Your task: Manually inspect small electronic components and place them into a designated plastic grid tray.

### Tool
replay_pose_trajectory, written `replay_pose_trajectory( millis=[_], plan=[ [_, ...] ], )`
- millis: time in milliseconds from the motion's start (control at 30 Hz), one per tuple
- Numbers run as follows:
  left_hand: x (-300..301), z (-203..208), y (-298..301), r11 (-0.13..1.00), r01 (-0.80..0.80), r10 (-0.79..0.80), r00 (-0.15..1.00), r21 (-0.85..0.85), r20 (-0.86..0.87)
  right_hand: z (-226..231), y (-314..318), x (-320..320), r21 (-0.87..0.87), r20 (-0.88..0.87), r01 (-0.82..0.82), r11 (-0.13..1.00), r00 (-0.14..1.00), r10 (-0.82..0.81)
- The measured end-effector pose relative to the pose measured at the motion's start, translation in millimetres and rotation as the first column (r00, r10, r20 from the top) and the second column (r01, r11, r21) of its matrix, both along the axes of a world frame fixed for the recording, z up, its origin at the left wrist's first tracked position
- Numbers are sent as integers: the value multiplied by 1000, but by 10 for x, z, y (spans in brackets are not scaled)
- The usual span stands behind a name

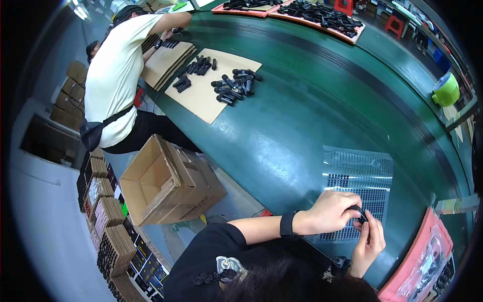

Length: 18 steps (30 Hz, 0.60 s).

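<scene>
My left hand [332, 210], with a black band on its wrist, pinches one end of a small black elongated part [358, 211]. The fingertips of my right hand [371, 240] close on its other end. Much of the part is hidden by my fingers, so its exact kind does not show. Below both hands, a clear plastic sheet [358, 160] with rows of small dark stickers lies on the green table [287, 126]. My hands cover some of its rows.
Black handheld devices [235, 86] lie in piles on a cardboard sheet [211, 113]. Pink trays [322, 21] of black parts stand at the far edge; another pink tray [402, 277] is at right. A co-worker [121, 75] bends over stacked cardboard. An open carton [193, 201] stands beside the table.
</scene>
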<state>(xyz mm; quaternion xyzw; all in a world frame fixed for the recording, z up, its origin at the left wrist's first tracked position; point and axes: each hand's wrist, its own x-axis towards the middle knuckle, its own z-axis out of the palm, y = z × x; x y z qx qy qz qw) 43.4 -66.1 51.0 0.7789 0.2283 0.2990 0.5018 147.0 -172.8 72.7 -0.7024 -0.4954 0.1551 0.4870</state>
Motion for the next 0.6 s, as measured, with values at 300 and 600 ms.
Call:
replay_pose_trajectory(
  millis=[300, 600],
  plan=[
    [-447, -76, 360, 998, 49, -54, 991, -51, -119, -90, 159, 38, -165, 34, -207, 964, 976, 215],
    [-2451, -603, 2172, 478, -878, 855, 462, 10, -236, -263, -216, 736, -356, 124, 8, 934, 991, 39]
  ],
)
